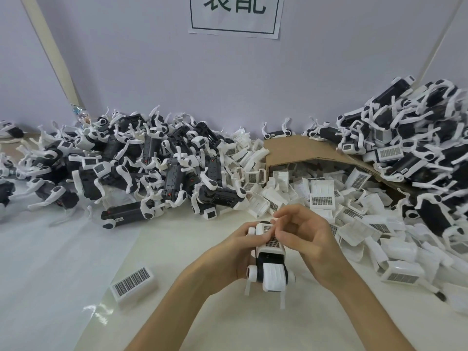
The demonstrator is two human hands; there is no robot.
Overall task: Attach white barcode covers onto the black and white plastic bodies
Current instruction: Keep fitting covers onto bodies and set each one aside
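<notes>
Close to the camera, the 2 hands meet over 1 black and white plastic body (271, 268), which they hold above the table (63, 274) at the lower centre of the view. The left hand (236, 252) wraps around the body's left side, with its fingers curled onto the top. The right hand (312, 240) comes in from the right, its fingers bent, and its thumb and forefinger pinch the white barcode cover (272, 245) that lies on the far end of the body, printed grid facing up. The body's rounded white end and thin white legs point towards the person. To the left, 1 loose cover (133, 282) lies alone on the table, well apart from the hands. Just beyond the right hand, a heap of covers (354, 214) spills from an open cardboard box (304, 150) that lies on its side and spreads along the right edge. A big pile of bodies (152, 168) fills the left and middle of the table against the wall (126, 59). A second pile (417, 148) rises on the right, resting on the box. High on the wall hangs a paper sign (235, 13) with dark characters, cut off by the frame.
</notes>
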